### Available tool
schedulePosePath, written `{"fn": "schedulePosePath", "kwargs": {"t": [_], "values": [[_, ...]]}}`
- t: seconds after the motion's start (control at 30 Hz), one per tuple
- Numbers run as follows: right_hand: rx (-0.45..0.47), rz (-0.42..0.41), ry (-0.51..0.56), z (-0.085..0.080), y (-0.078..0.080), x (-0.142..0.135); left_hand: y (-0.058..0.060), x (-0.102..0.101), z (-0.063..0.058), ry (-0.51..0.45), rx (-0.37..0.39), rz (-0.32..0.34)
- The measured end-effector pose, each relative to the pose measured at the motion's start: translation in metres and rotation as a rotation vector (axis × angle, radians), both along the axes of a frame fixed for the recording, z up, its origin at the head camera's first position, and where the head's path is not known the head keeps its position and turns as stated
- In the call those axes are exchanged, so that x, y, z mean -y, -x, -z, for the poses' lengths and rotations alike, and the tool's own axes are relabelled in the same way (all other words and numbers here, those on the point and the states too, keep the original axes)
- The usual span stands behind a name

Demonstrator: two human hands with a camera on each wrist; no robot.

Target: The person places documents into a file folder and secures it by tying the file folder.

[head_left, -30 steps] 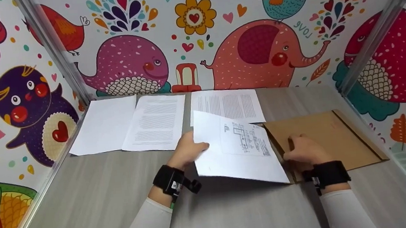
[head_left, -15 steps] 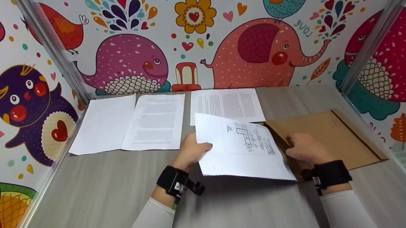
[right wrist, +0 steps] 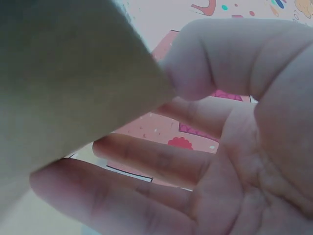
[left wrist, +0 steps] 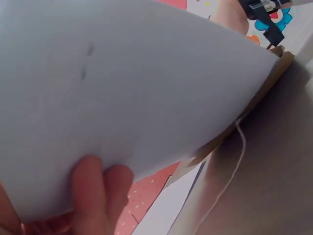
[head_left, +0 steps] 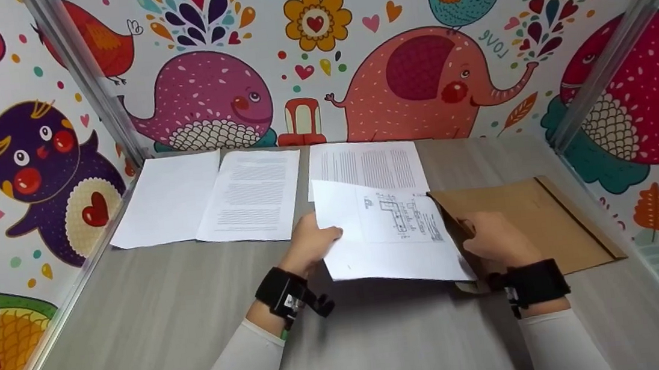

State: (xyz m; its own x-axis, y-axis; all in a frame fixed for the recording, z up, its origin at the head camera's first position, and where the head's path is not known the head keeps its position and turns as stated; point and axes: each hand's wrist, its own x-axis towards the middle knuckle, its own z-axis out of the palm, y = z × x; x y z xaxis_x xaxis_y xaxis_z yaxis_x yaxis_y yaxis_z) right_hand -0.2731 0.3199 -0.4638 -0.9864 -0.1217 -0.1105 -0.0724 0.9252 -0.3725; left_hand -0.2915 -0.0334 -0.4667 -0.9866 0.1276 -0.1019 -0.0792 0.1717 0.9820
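Note:
My left hand (head_left: 309, 244) pinches the left edge of a white sheet (head_left: 346, 232) printed with a technical drawing, thumb on top. In the left wrist view, fingertips (left wrist: 89, 183) lie against the underside of the sheet (left wrist: 156, 93). The sheet is tilted above the table, its right edge at the mouth of a brown paper envelope (head_left: 525, 208). My right hand (head_left: 498, 240) holds the envelope's left edge up. In the right wrist view, thumb and index finger pinch the brown edge (right wrist: 98, 83) while the other fingers extend below. A thin string (left wrist: 242, 147) hangs from the envelope.
Along the back of the grey table (head_left: 185, 320) lie a blank white sheet (head_left: 164, 198) and printed pages (head_left: 255, 198), with another printed page (head_left: 364, 166) partly covered by the held sheet. Patterned walls (head_left: 318, 71) enclose the back and sides.
The sheet has shifted slightly right, and its lower right corner has risen, showing a bit of the envelope beneath. Both hands keep their grip.

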Motion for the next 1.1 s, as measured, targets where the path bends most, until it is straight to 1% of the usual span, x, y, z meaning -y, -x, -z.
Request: {"fn": "schedulePosePath", "kwargs": {"t": [0.13, 0.3, 0.4, 0.5, 0.67, 0.8, 0.9, 0.97, 1.1], "values": [[-0.008, 0.024, 0.004, 0.002, 0.002, 0.005, -0.002, -0.005, 0.003, 0.016, 0.01, -0.042], [-0.025, 0.06, 0.037, 0.011, 0.006, 0.011, -0.004, -0.014, 0.011, -0.008, -0.009, -0.084], [-0.029, 0.084, 0.054, 0.016, 0.008, 0.014, -0.006, -0.021, 0.018, -0.03, -0.014, -0.092], [-0.051, 0.089, 0.059, 0.018, 0.01, 0.015, -0.008, -0.028, 0.024, -0.048, -0.011, -0.095], [-0.069, 0.086, 0.07, 0.016, 0.008, 0.015, -0.013, -0.039, 0.032, -0.08, 0.0, -0.079], [-0.06, 0.08, 0.092, 0.012, 0.005, 0.019, -0.016, -0.046, 0.037, -0.148, -0.005, -0.019], [-0.04, 0.082, 0.117, 0.008, 0.002, 0.024, -0.019, -0.052, 0.037, -0.192, -0.016, 0.02], [-0.037, 0.078, 0.125, 0.007, 0.0, 0.03, -0.02, -0.056, 0.036, -0.204, -0.021, 0.03], [-0.068, 0.047, 0.124, 0.009, -0.004, 0.042, -0.022, -0.067, 0.034, -0.203, -0.03, 0.044]]}}
